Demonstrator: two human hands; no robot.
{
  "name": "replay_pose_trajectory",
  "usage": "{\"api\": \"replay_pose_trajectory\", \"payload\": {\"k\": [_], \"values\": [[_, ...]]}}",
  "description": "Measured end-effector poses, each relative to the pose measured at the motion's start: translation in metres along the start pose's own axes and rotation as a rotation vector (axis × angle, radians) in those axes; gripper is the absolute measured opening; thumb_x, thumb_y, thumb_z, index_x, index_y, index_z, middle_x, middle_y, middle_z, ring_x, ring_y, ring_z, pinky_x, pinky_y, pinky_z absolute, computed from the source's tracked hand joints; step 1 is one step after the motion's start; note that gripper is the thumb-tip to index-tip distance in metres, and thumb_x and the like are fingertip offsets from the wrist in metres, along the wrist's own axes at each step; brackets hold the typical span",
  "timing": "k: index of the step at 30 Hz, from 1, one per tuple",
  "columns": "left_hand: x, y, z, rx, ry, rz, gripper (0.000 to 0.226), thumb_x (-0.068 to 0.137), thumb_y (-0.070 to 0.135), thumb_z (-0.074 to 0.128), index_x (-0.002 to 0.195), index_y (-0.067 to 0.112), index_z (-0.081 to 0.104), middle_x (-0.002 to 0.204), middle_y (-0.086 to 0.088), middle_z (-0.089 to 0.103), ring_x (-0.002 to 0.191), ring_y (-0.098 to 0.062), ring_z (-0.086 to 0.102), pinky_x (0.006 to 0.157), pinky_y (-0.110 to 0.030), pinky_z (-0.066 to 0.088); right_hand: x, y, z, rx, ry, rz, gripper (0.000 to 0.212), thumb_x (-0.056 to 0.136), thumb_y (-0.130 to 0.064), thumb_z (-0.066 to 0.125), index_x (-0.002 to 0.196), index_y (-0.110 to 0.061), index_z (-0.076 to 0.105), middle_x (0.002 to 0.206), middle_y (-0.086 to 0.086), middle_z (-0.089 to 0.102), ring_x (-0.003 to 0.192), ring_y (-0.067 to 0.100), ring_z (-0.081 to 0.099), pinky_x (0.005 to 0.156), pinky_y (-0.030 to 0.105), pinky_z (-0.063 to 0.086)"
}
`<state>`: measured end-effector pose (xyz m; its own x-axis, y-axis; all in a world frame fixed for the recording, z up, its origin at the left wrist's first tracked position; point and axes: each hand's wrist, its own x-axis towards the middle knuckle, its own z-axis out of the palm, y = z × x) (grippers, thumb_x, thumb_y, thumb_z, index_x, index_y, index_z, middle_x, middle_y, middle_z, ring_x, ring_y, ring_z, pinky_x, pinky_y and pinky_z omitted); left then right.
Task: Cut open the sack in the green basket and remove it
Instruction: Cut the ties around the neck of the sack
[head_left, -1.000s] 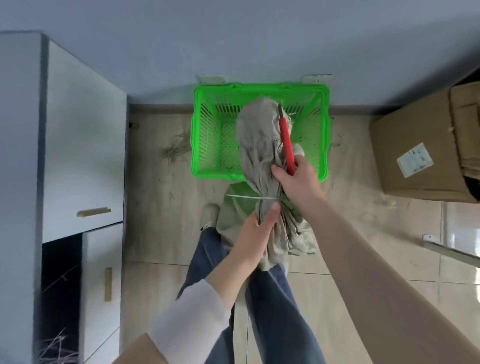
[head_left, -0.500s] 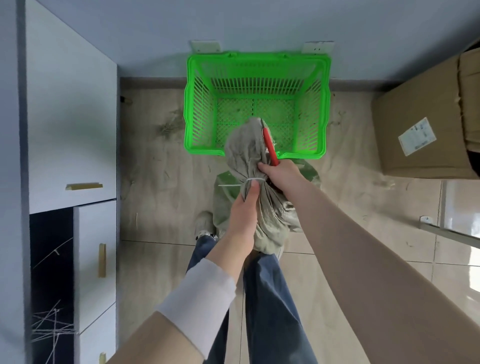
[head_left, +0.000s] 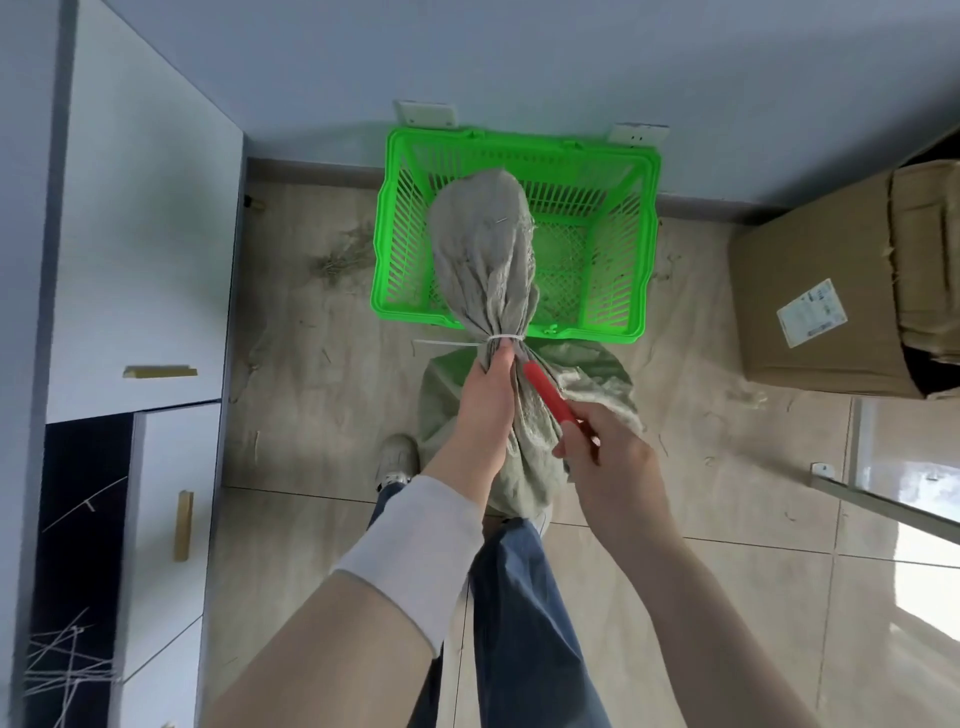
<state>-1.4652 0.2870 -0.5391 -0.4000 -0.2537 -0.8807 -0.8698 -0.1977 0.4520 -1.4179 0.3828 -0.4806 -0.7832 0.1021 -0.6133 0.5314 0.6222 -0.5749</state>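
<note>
Sack (head_left: 480, 249): grey cloth, held up in front of the basket (head_left: 644, 234), its bulging end over the basket's interior, neck cinched by a white tie (head_left: 470, 343). Left hand (head_left: 485, 400): clenched round the gathered neck just below the tie. Right hand (head_left: 605, 457): closed on a red-handled cutter (head_left: 548, 392), its tip pointing toward the tie; blade apparently hidden in folds. Second sack (head_left: 587, 374): on floor (head_left: 311, 415) behind.
</note>
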Motion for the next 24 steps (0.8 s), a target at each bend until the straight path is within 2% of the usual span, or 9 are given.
{"api": "replay_pose_trajectory", "payload": {"k": [2,4,7,13,15,17,20,22,24], "values": [[0.0,-0.003,0.0,-0.004,-0.01,-0.004,0.043,0.096,0.034,0.04,0.125,0.005,0.054,0.125,-0.017,0.059,0.117,-0.028,0.054,0.089,-0.029,0.039,0.0,-0.003,0.005,-0.045,0.005,-0.012,0.026,0.094,-0.016,0.046,0.118,-0.019,0.056,0.091,0.004,0.067,0.083,0.026,0.06,0.071,0.031,0.044],[0.0,-0.007,-0.005,-0.035,-0.018,-0.029,0.043,0.095,0.031,0.038,0.125,0.004,0.052,0.125,-0.018,0.057,0.12,-0.029,0.051,0.092,-0.031,0.038,0.001,-0.006,0.012,-0.098,0.022,-0.042,0.028,0.094,-0.018,0.044,0.119,-0.021,0.054,0.097,0.008,0.067,0.09,0.029,0.06,0.071,0.032,0.043],[0.003,-0.011,-0.008,-0.084,-0.025,-0.054,0.038,0.09,0.033,0.038,0.114,0.011,0.057,0.112,-0.013,0.061,0.116,-0.029,0.055,0.103,-0.041,0.04,0.003,-0.009,0.012,-0.179,0.048,-0.066,0.028,0.094,-0.019,0.043,0.12,-0.021,0.053,0.103,0.007,0.066,0.094,0.031,0.058,0.068,0.03,0.037],[0.004,-0.014,-0.012,-0.076,-0.043,-0.043,0.047,0.083,0.037,0.037,0.115,0.01,0.058,0.114,-0.012,0.063,0.11,-0.029,0.057,0.103,-0.045,0.04,0.002,-0.01,0.012,-0.275,0.045,-0.085,0.026,0.094,-0.021,0.043,0.118,-0.021,0.053,0.107,0.007,0.065,0.096,0.034,0.057,0.071,0.034,0.038],[0.001,-0.013,-0.011,-0.047,-0.05,0.005,0.038,0.089,0.03,0.036,0.112,0.008,0.056,0.102,-0.009,0.061,0.105,-0.028,0.056,0.099,-0.042,0.041,0.001,-0.009,0.014,-0.268,0.054,-0.091,0.026,0.094,-0.02,0.043,0.118,-0.021,0.053,0.106,0.006,0.065,0.096,0.033,0.057,0.07,0.034,0.037],[-0.002,-0.015,-0.009,-0.024,-0.063,0.048,0.034,0.093,0.023,0.034,0.118,0.008,0.053,0.091,-0.003,0.055,0.096,-0.024,0.052,0.09,-0.036,0.04,0.003,-0.006,0.015,-0.243,0.068,-0.091,0.026,0.094,-0.019,0.043,0.117,-0.02,0.054,0.104,0.007,0.066,0.094,0.032,0.058,0.068,0.031,0.035],[-0.004,-0.02,-0.008,-0.021,-0.068,0.08,0.035,0.094,0.02,0.034,0.123,0.009,0.051,0.096,-0.005,0.053,0.094,-0.022,0.049,0.085,-0.031,0.037,0.006,-0.004,0.019,-0.216,0.087,-0.068,0.026,0.095,-0.02,0.043,0.118,-0.021,0.055,0.101,0.007,0.067,0.093,0.031,0.059,0.069,0.031,0.036],[-0.004,-0.021,-0.009,-0.014,-0.06,0.095,0.033,0.094,0.019,0.034,0.118,0.007,0.053,0.091,-0.003,0.052,0.093,-0.021,0.048,0.081,-0.031,0.037,0.008,-0.002,0.024,-0.196,0.102,-0.074,0.027,0.095,-0.019,0.043,0.119,-0.021,0.054,0.099,0.007,0.067,0.092,0.031,0.06,0.07,0.032,0.039],[-0.004,-0.021,-0.009,-0.014,-0.07,0.1,0.026,0.094,0.017,0.033,0.105,0.007,0.054,0.08,0.0,0.05,0.085,-0.02,0.048,0.071,-0.028,0.039,0.009,0.002,0.032,-0.14,0.122,-0.092,0.027,0.094,-0.015,0.043,0.118,-0.019,0.055,0.097,0.008,0.067,0.089,0.032,0.06,0.072,0.035,0.043]]}}
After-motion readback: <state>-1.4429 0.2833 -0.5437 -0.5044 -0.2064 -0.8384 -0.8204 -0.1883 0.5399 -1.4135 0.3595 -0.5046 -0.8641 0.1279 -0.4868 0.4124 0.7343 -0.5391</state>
